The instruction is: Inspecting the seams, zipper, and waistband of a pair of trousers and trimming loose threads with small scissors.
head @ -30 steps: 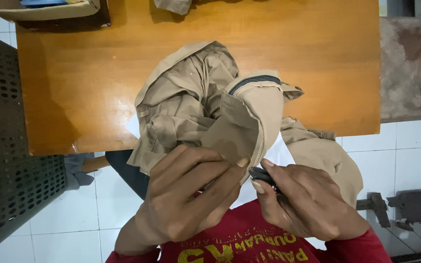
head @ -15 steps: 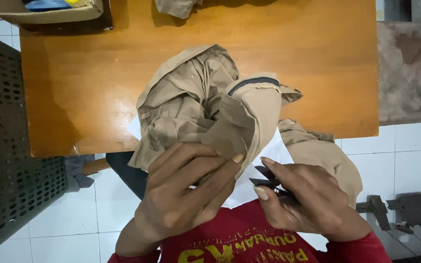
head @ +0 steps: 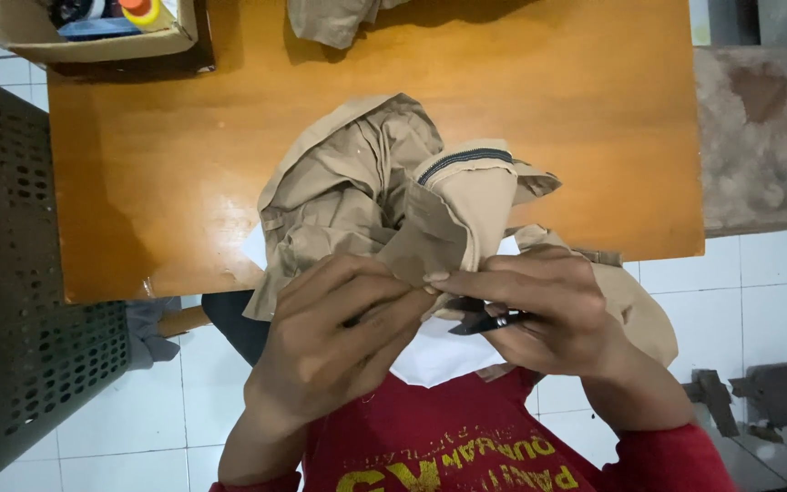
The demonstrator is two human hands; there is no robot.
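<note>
The crumpled khaki cloth garment (head: pixel 384 196) looks matt and soft, a woven fabric with stitched seams and a dark zip strip. The orange-brown wooden worktop (head: pixel 585 109) is smooth with a slight sheen. The small dark snips (head: pixel 489 321) look like metal, faintly glossy. The brown cardboard box (head: pixel 93 41) is dull; the grey perforated plastic chair (head: pixel 29 273) matt.

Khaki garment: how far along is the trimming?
Done: cannot tell; no cut threads or finished seams show. In hand: the left hand pinches an edge of the khaki garment, and the right hand meets it there while holding small black snips. Left: most of the garment lies bunched on the wooden table, untouched. Another khaki piece sits at the far edge.
</note>
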